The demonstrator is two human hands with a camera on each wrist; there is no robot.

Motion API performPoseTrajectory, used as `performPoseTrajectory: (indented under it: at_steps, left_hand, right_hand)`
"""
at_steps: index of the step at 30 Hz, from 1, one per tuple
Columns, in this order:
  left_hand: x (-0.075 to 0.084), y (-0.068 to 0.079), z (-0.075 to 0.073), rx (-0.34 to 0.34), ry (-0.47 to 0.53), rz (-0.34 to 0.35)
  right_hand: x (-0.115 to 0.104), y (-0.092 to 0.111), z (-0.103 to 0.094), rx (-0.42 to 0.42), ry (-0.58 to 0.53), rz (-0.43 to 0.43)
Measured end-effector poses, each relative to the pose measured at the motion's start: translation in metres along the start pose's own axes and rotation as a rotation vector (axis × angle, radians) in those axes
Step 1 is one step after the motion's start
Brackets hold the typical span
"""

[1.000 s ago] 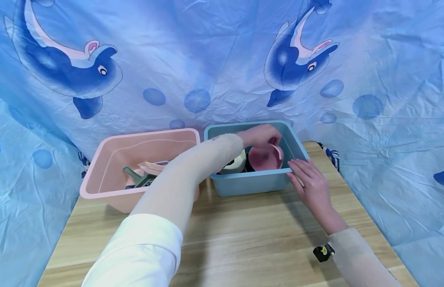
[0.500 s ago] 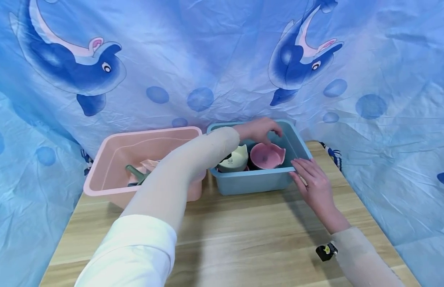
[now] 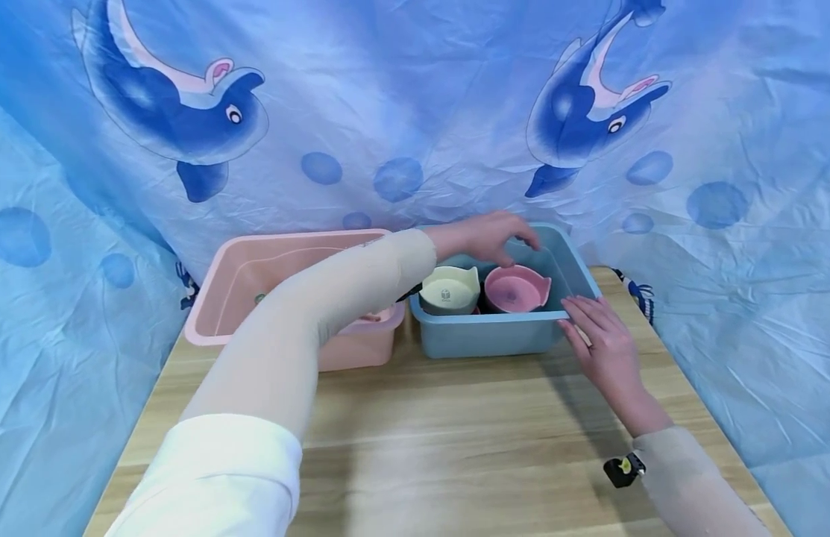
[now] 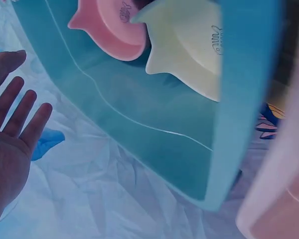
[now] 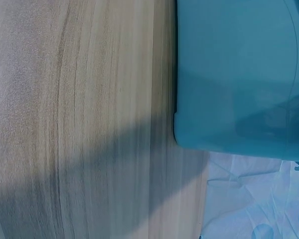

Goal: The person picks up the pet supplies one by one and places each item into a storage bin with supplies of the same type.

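My left hand (image 3: 498,237) hovers over the blue bin (image 3: 495,339), fingers apart and nothing between them. Just below it a pink cat-ear bowl (image 3: 515,291) sits in the bin. Left of that bowl stands a pale green cat-ear bowl (image 3: 448,289) with a small printed mark. The left wrist view shows the same left hand (image 4: 15,124) with spread fingers, apart from the pink bowl (image 4: 112,25). At the bin's front right corner my right hand (image 3: 605,343) holds the rim, fingers over it and thumb below. What lies under the bowls is mostly hidden.
A pink bin (image 3: 357,350) stands left of the blue one, its contents mostly hidden by my left arm. A dolphin-print curtain (image 3: 401,112) hangs behind the wooden table (image 3: 415,447). A small black device (image 3: 623,470) sits by my right wrist.
My left hand has let go of the pink bowl's rim and lifted slightly away. The bowl now rests in the blue bin. The view has shifted; my right hand stays on the rim.
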State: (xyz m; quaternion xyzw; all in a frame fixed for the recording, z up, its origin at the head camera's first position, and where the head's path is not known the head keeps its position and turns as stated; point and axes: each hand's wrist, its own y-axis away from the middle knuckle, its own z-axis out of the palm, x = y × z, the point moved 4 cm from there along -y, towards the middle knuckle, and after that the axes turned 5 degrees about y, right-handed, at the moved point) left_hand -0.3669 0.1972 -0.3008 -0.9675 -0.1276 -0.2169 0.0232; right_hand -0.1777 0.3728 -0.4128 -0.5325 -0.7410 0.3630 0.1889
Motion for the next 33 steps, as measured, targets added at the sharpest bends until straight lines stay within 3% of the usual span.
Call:
performPoseTrajectory:
  at_steps: [5,12,18,22,26,33]
  left_hand:
    - [0.009,0.023,-0.006,-0.001,0.011,-0.021]
    - [0.03,0.058,-0.021,0.03,0.047,-0.02]
    - [0.043,0.1,-0.032,0.027,0.029,-0.106]
    - [0.047,0.136,-0.036,0.059,0.019,-0.169]
    - [0.045,0.178,-0.038,0.141,-0.002,-0.224]
    - [0.033,0.267,-0.045,0.296,-0.033,-0.448]
  right_hand:
    - [0.006,-0.007,0.0,-0.012,-0.026,-0.02]
    - [0.019,-0.024,-0.009,-0.135,-0.001,-0.057]
    - [0.03,-0.044,-0.022,-0.263,0.008,-0.055]
    - [0.038,-0.064,-0.03,-0.394,0.031,-0.023]
    - [0.047,-0.077,-0.038,-0.513,0.047,-0.012]
    - [0.065,-0.084,-0.054,-0.646,0.071,0.038]
